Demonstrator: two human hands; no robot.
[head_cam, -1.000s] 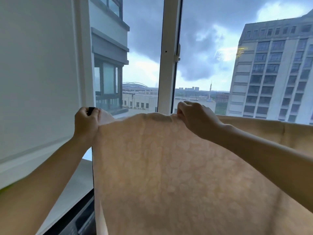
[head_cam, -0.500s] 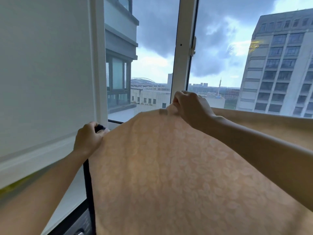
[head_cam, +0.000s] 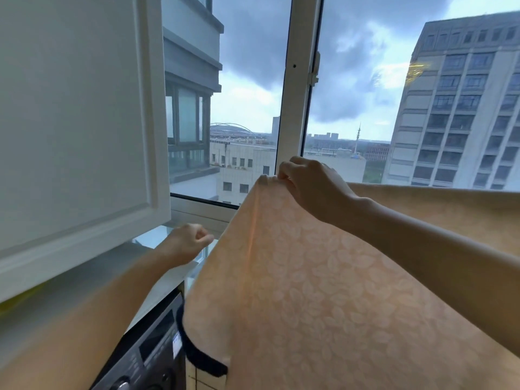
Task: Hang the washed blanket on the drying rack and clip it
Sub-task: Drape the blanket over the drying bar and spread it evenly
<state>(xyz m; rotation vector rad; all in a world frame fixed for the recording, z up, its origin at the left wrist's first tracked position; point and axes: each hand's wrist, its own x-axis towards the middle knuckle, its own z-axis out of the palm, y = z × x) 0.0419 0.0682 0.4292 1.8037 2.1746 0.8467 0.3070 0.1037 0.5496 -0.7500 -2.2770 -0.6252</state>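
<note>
A peach blanket (head_cam: 323, 291) with a pale leaf pattern and a dark trimmed edge hangs in front of the window and fills the lower right of the view. My right hand (head_cam: 312, 190) pinches its top edge at the highest point, where the cloth peaks. My left hand (head_cam: 187, 243) is lower and to the left, off the blanket, its fingers loosely curled with nothing in them. The drying rack is hidden behind the cloth, and no clip is in view.
A white cabinet door (head_cam: 78, 122) fills the upper left, close to my left arm. Below it a dark appliance with a display and knobs (head_cam: 152, 353) sits under a white counter. A white window frame (head_cam: 295, 88) stands behind the blanket.
My left hand has let go of the blanket's left corner and dropped down and away. That corner has fallen and hangs loose. My right hand still holds the top edge.
</note>
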